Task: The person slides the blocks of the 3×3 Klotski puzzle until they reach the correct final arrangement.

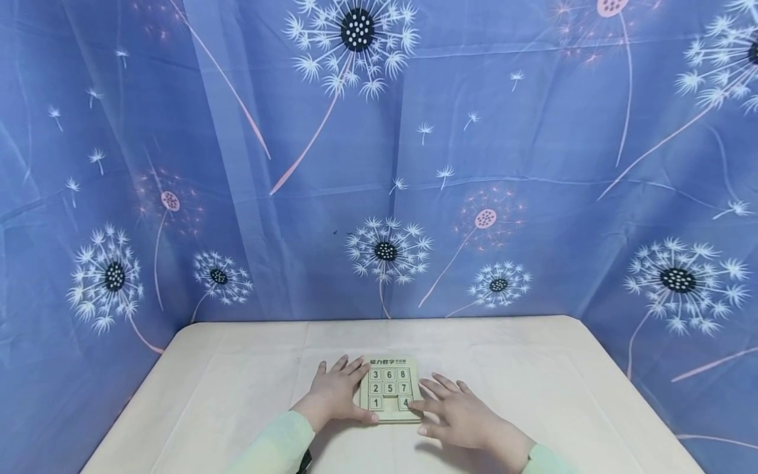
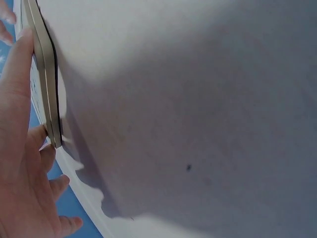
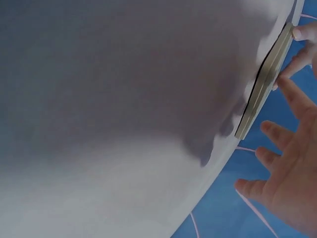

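Note:
A pale wooden number slide puzzle (image 1: 390,388) lies flat on the table, its numbered tiles in rows. The bottom row has a gap between the tiles marked 1 and 4. My left hand (image 1: 339,393) holds the board at its left side, thumb on the near edge and fingertips at the upper left. With its index finger stretched out, my right hand (image 1: 458,411) touches the tile marked 4 (image 1: 405,402) at the lower right; its other fingers are spread beside the board. In both wrist views the puzzle (image 2: 47,74) shows mostly edge-on, its tile faces largely hidden.
A cream-covered table (image 1: 237,368) extends around the puzzle. Blue curtains with dandelion prints (image 1: 296,250) hang behind it and at both sides. A small dark object (image 1: 304,461) shows by the left sleeve.

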Tool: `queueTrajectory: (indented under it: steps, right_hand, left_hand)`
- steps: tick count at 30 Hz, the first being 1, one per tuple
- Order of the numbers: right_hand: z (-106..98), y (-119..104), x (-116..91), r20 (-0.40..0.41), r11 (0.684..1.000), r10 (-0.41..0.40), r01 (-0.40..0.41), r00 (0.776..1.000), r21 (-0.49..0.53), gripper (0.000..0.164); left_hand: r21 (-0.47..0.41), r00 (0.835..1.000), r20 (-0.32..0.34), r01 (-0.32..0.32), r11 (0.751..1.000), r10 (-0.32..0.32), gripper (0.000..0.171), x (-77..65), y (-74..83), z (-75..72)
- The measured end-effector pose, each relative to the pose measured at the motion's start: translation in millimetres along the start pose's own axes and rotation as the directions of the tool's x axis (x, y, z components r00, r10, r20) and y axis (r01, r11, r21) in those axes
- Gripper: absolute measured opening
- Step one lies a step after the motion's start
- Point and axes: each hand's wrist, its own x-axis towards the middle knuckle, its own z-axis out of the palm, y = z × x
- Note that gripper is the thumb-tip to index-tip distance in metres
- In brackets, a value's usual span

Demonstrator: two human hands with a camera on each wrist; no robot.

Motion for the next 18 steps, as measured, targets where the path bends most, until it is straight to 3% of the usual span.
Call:
queueTrajectory:
  steps: [11, 18]
  right_hand:
    - [2.0, -6.8, 7.7, -0.055, 0.999, -0.048, 0.048, 0.997, -0.016, 0.051]
    - [2.5, -18.0, 16.8, -0.033, 0.998, -0.045, 0.044, 0.998, -0.038, 0.051]
  left_hand:
    - [0.017, 1.0, -0.007, -0.011, 1.0, 0.011, 0.108, 0.5, 0.1, 1.4]
    - [0.031, 1.0, -0.016, -0.011, 0.999, 0.012, 0.107, 0.3, -0.4, 2.0]
